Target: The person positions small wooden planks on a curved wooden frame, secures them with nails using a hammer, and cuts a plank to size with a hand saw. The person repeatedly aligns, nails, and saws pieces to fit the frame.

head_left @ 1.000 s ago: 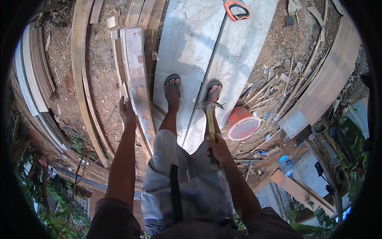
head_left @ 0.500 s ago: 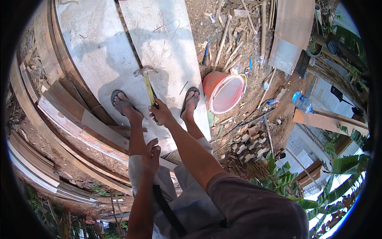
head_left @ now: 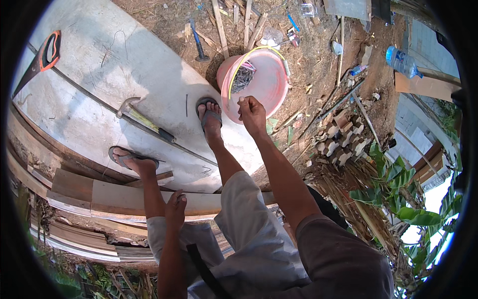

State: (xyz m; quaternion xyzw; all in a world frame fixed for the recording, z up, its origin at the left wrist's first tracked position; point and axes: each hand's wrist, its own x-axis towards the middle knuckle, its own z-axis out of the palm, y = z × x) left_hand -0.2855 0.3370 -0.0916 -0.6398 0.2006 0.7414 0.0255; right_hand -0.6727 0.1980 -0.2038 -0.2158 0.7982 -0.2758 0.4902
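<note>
Over the near rim of the reddish bucket [head_left: 271,92], my right hand [head_left: 252,115] is empty as far as I can see, its fingers loosely bent and partly apart. Grey nails [head_left: 242,78] lie in a heap inside the bucket. A claw hammer [head_left: 144,120] with a yellow and black handle rests on the pale board [head_left: 164,65] between my feet, touched by neither hand. My left hand [head_left: 175,212] is low by my left leg, fingers curled closed; whatever may be in them is hidden.
A handsaw [head_left: 49,52] with an orange and black handle lies on the board at left. Beyond the bucket are a blue-handled tool [head_left: 198,42] and wood scraps [head_left: 221,30]. Stacked planks [head_left: 119,197] run behind my left foot. A plastic bottle [head_left: 402,62] lies at right.
My right hand has let go of the hammer, now lying on the board, and moved right to the bucket. The view has turned; the handsaw and the nails now show.
</note>
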